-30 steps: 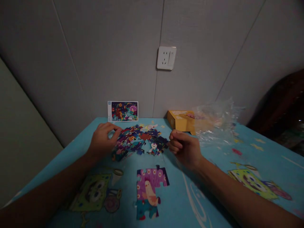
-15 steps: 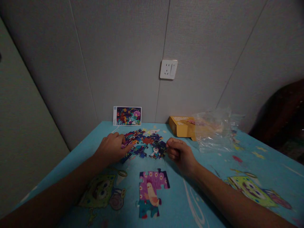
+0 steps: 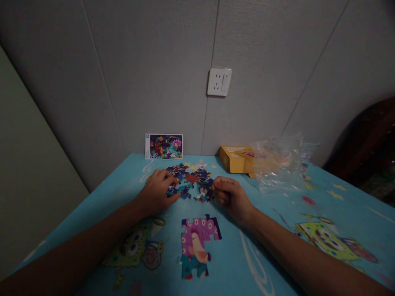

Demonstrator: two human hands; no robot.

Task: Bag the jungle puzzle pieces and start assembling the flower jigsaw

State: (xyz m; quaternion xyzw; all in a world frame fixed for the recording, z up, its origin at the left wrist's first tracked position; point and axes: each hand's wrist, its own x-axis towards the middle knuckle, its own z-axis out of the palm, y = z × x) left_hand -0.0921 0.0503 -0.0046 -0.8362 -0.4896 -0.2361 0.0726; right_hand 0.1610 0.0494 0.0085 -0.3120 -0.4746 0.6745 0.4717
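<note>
A pile of loose puzzle pieces [image 3: 191,181] lies on the blue cartoon tablecloth [image 3: 277,230] near the wall. My left hand [image 3: 156,192] rests on the pile's left side, fingers curled down onto the pieces. My right hand [image 3: 230,196] sits at the pile's right edge with the fingers curled in a pinch; what they hold, if anything, is hidden. A joined block of purple and teal puzzle pieces [image 3: 197,244] lies nearer to me, between my forearms.
A puzzle picture card [image 3: 163,146] leans on the wall behind the pile. A yellow box [image 3: 237,158] and a crumpled clear plastic bag [image 3: 282,164] lie at the back right. A wall socket [image 3: 219,82] is above. A dark object [image 3: 367,144] stands at the right.
Both hands have drawn inward, squeezing the loose pile narrower. The left hand slid right onto the pieces; the right hand shifted a little left. The view also moved slightly.
</note>
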